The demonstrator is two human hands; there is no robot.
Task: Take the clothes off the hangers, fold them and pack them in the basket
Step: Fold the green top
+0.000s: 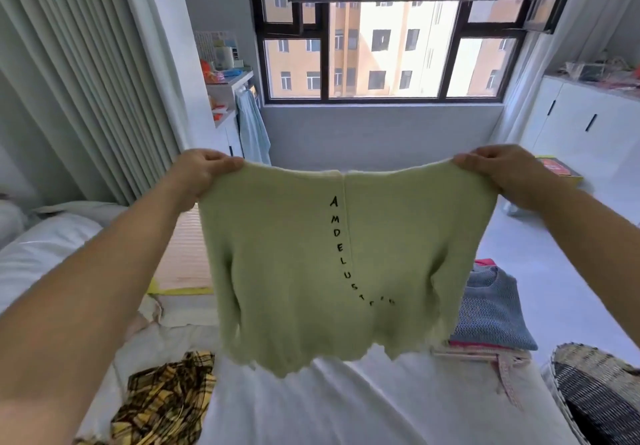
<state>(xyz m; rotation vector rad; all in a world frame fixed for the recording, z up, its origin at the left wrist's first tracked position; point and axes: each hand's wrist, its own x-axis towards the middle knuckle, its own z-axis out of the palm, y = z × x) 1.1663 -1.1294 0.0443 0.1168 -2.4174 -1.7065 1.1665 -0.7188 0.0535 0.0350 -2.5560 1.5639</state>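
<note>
Head view: the left hand [199, 170] and right hand [498, 167] each pinch a top corner of the green sweater [343, 271], fingers curled over its edge. Held spread and hanging free above the bed [346, 406], it appears readied for folding. Folded clothes [491, 320] and the basket [599, 385] lie lower right.
</note>
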